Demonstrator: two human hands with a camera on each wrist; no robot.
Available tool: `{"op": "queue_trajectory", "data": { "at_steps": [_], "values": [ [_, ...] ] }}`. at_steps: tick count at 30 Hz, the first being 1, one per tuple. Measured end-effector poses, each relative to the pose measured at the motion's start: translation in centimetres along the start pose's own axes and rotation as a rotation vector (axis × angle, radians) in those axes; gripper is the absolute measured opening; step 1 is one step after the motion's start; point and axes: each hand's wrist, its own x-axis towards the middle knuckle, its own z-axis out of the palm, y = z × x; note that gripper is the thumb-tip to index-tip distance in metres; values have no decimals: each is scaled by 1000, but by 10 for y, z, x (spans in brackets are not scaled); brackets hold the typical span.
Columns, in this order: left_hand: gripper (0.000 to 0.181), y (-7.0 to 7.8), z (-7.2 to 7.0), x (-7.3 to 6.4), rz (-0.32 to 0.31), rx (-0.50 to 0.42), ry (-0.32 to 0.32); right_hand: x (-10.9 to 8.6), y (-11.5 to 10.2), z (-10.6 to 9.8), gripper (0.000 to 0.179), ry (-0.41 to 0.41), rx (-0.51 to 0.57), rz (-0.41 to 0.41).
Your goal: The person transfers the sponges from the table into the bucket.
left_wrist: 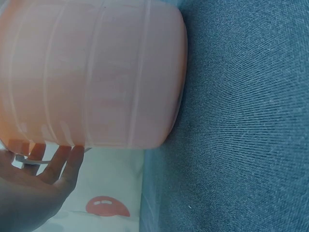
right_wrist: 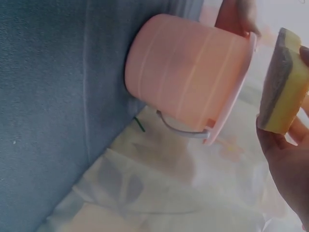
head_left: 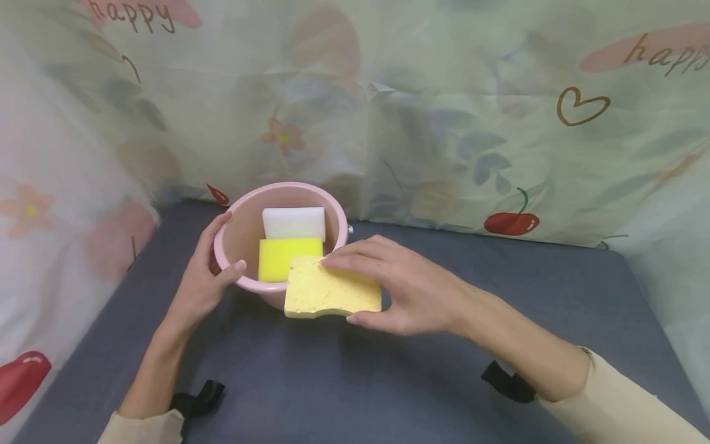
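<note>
A pink bucket (head_left: pixel 223 246) stands on the dark cloth. My left hand (head_left: pixel 199 283) grips its left side, thumb at the rim and fingers along the outer wall, as the left wrist view shows. Inside stand a white sponge (head_left: pixel 294 222) and, in front of it, a bright yellow sponge (head_left: pixel 285 259). Between thumb and fingers, my right hand (head_left: pixel 410 287) pinches a pale yellow sponge (head_left: pixel 330 290) with a notched edge. This sponge overlaps the front right rim in the head view. In the right wrist view its grey scouring layer (right_wrist: pixel 276 77) shows, apart from the bucket.
Dark blue-grey cloth (head_left: pixel 432 394) covers the table. A printed curtain (head_left: pixel 421 135) rises behind the bucket and along both sides. The bucket's handle (right_wrist: pixel 181 131) hangs down its outer wall. Black straps (head_left: pixel 199 399) show by both wrists.
</note>
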Motion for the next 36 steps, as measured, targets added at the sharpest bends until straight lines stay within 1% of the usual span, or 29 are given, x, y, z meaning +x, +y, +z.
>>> {"op": "queue_trajectory", "data": {
  "at_steps": [3, 9, 11, 16, 19, 26, 32, 36],
  "values": [
    [83, 0, 0, 0, -1, 11, -2, 5, 1, -1, 64, -18, -4, 29],
    [83, -1, 2, 1, 4, -10, -7, 13, 7, -4, 66, -41, -52, 89],
    [83, -1, 3, 1, 5, -19, -10, 16, 10, -4, 66, -46, -68, 101],
    [84, 0, 4, 1, 4, -44, -2, 28, 19, -5, 66, -50, -69, 124],
    [83, 1, 3, 1, 1, -51, 7, 36, 24, -3, 65, -56, -61, 136],
    [83, 2, 1, 0, -4, -32, 12, 54, 35, 3, 65, -66, -61, 176],
    [82, 0, 2, 0, 7, -56, 22, 68, 42, 9, 65, -94, -66, 211],
    [82, 1, 2, 0, -4, -25, 21, 76, 46, 13, 64, -106, -73, 219]
  ]
}}
